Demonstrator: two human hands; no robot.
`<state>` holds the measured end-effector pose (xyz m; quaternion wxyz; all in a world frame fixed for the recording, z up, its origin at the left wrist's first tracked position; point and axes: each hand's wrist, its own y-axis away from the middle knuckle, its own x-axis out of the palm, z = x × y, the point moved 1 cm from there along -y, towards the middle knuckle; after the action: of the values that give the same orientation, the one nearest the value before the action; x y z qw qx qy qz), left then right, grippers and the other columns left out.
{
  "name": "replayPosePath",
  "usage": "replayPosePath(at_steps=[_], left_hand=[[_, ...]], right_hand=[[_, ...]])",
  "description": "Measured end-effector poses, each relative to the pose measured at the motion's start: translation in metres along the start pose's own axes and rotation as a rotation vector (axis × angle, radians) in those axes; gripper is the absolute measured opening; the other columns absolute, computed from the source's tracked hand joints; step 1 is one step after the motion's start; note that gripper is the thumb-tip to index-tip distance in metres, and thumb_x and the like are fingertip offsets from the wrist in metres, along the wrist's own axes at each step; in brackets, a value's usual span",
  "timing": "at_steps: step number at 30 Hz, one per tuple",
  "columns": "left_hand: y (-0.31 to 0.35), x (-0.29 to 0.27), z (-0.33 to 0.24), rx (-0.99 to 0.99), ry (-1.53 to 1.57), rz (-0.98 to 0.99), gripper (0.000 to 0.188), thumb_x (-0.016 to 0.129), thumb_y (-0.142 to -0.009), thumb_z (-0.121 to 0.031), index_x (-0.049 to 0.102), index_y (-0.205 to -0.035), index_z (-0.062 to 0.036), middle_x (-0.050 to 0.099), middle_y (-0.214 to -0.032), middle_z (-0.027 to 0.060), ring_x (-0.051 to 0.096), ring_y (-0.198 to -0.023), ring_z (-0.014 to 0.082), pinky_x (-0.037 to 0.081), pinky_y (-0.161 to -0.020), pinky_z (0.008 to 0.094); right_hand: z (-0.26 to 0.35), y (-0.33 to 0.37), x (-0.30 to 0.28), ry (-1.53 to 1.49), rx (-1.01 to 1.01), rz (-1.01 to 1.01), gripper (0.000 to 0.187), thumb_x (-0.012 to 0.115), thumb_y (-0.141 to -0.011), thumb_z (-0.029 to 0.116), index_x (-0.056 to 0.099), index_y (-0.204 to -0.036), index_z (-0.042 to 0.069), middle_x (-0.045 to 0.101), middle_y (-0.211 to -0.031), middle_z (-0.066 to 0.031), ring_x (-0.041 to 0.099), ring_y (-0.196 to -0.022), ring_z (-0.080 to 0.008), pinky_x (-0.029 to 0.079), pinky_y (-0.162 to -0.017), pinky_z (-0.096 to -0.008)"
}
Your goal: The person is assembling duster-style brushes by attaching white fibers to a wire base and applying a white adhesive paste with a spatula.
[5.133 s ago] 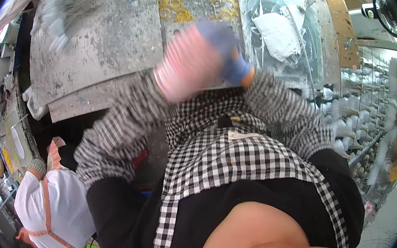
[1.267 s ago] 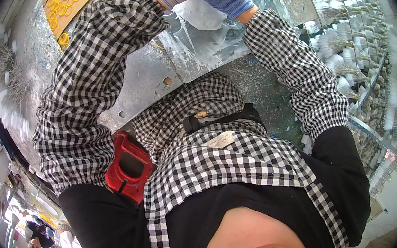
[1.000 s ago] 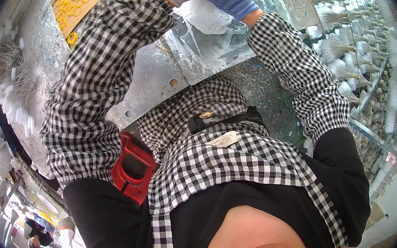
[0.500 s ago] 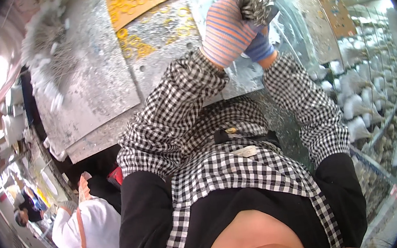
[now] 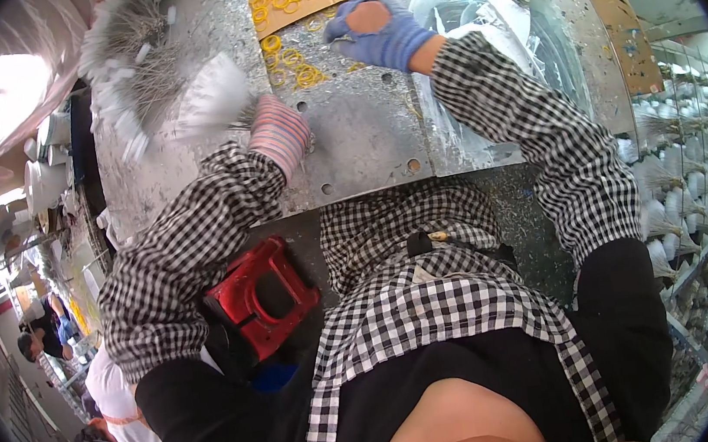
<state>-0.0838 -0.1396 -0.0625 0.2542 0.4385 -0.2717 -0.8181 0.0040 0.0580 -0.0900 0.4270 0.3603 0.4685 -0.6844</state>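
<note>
- Other bundles (image 5: 148,65), heaped by the counter's (image 5: 354,147) left edge, look done; the held bundle (image 5: 213,97) seems unplaced, loose rings (image 5: 273,44) unused
- Left hand (image 5: 279,138) closed round that bundle near the front edge, bristles fanning out leftward
- Right hand (image 5: 381,39) part-curled beside the rings; cannot tell if holding one

Fisheye view, edges bent, corners black. Light bright; upper-left glare blown out. Table (image 5: 362,137) evenly lit, darker beneath. Bristles (image 5: 216,97) motion-blurred.
</note>
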Motion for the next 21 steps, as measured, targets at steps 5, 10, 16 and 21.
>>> replayPosePath(at_steps=[5,10,16,21], left_hand=[[0.014,-0.008,0.018,0.003,0.151,-0.126,0.016,0.063,-0.089,-0.017,0.075,-0.098,-0.01,0.077,-0.087,0.0085,0.074,-0.085,0.0275,0.052,-0.073,0.0429],[0.044,-0.022,0.049,-0.031,0.376,-0.324,0.023,0.061,-0.094,-0.012,0.066,-0.115,-0.004,0.075,-0.086,0.0074,0.074,-0.084,0.0287,0.056,-0.072,0.039],[0.066,-0.008,0.081,-0.073,1.912,-0.834,0.041,0.075,-0.096,-0.018,0.063,-0.131,-0.0009,0.065,-0.086,-0.0028,0.055,-0.075,0.0052,0.044,-0.064,0.022],[0.039,-0.025,0.073,0.219,1.97,-0.796,0.023,0.072,-0.098,-0.023,0.067,-0.101,-0.0014,0.062,-0.077,-0.0005,0.054,-0.067,0.0073,0.047,-0.06,0.0253]], right_hand=[[0.021,-0.041,0.045,0.25,-0.169,0.079,0.017,0.064,-0.089,0.026,0.074,-0.095,0.013,0.067,-0.083,-0.0099,0.068,-0.088,-0.0278,0.055,-0.081,-0.0416],[0.014,-0.05,0.066,0.543,-0.262,0.068,0.013,0.061,-0.086,0.018,0.07,-0.088,0.008,0.068,-0.082,-0.0131,0.068,-0.084,-0.0291,0.055,-0.076,-0.0416],[0.044,-0.037,-0.015,-0.693,0.088,-0.012,0.024,0.062,-0.097,0.029,0.072,-0.1,0.007,0.071,-0.095,-0.014,0.069,-0.092,-0.0281,0.055,-0.084,-0.0361],[0.054,0.009,-0.061,-1.2,0.215,0.012,0.033,0.059,-0.101,0.034,0.071,-0.109,0.004,0.07,-0.106,-0.0097,0.066,-0.103,-0.0231,0.053,-0.092,-0.0366]])
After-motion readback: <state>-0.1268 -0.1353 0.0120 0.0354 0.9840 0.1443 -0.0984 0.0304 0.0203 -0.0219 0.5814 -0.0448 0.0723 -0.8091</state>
